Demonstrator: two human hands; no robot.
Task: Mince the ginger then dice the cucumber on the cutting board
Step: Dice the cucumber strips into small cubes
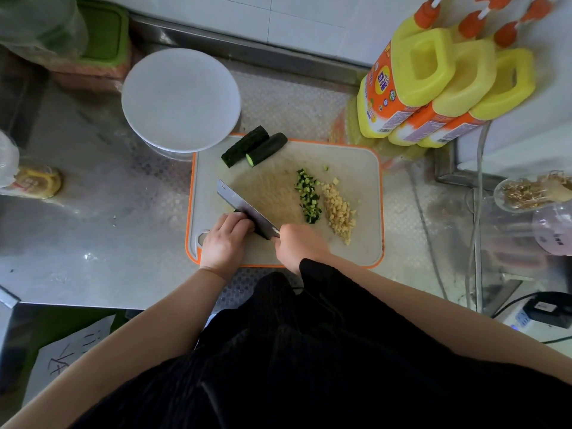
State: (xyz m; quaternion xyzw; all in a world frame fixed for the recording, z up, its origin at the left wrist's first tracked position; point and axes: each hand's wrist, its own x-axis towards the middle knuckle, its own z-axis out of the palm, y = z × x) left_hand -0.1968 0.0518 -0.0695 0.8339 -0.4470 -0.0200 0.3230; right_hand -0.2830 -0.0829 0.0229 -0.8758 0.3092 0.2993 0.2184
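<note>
- Minced ginger (339, 213): pale yellow heap on the right part of the cutting board (356, 156), running near to far.
- Diced cucumber (308, 198): a narrow green row just left of the ginger heap, close beside it; one or two stray bits lie farther back.
- Two uncut cucumber pieces (253, 146): dark green, lying side by side at the far left corner of the board, cut ends facing left and near.
- Knife (244, 209): broad blade, edge down, set diagonally across the board's left half, tip toward the far left.
- Right hand (298, 244): fingers curled round the knife handle at the near end of the blade.
- Left hand (224, 241): fingers curled down just left of the blade, pressing on a dark cucumber piece mostly hidden beneath them.
- Board: grey with an orange rim, on a metal table (93, 212).
- White plate (181, 99): just beyond the board's far left corner.
- Three yellow bottles (445, 88) with orange caps: far right, standing together.
</note>
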